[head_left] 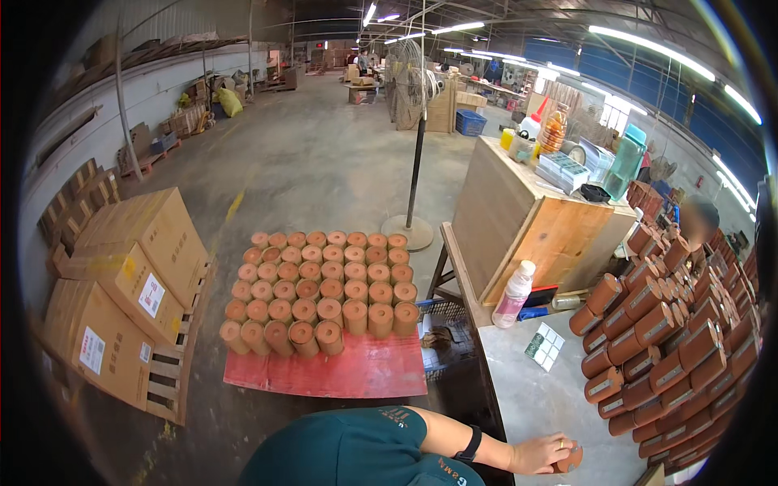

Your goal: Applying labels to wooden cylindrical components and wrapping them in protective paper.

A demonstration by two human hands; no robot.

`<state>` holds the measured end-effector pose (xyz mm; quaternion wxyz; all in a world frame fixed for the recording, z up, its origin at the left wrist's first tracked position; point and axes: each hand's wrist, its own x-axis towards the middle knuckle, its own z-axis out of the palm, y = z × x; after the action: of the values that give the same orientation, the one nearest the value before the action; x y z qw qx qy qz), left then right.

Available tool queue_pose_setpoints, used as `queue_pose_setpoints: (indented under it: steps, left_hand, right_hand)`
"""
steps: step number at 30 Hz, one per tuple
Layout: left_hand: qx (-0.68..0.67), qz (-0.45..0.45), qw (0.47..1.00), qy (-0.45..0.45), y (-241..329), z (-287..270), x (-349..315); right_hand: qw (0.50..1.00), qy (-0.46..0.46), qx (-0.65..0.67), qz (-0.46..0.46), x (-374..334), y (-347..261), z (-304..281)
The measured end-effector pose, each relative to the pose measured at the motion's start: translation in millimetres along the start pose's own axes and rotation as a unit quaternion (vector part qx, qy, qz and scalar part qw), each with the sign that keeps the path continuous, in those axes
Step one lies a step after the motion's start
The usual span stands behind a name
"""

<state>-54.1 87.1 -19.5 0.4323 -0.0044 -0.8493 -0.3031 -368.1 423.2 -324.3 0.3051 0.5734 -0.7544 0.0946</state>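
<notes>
My left hand, with a ring and a dark wristband, reaches across the grey worktop. Its fingers are closed round a reddish-brown cylinder, whose round end shows. My right hand is out of view. To the right of the held piece rises a large stack of similar brown cylinders, lying on their sides, many with a small metal plate. A white-and-green sheet of square labels lies on the worktop beyond my hand.
Rows of upright brown cylinders stand on a red board. Cartons sit on a pallet at left. A wooden cabinet carries bottles; a pink-labelled bottle stands before it. A fan pole rises behind.
</notes>
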Motion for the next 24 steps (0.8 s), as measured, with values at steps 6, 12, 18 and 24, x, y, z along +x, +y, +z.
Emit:
queue_pose_setpoints:
  steps: [6, 12, 18, 24]
  left_hand:
    - [0.11, 0.064, 0.991, -0.044, -5, 29, 11]
    - [0.136, 0.066, 0.986, -0.068, 17, 19, 17]
    - [0.254, 0.135, 0.949, -0.129, -12, 37, 28]
    - [0.185, 0.111, 0.962, -0.168, -19, 48, 35]
  right_hand:
    - [0.914, -0.246, 0.193, 0.26, 208, -129, -241]
    - [0.927, -0.222, 0.134, 0.272, 237, -140, -240]
    - [0.91, -0.295, 0.145, 0.253, 224, -131, -221]
    - [0.89, -0.291, 0.191, 0.296, 235, -140, -248]
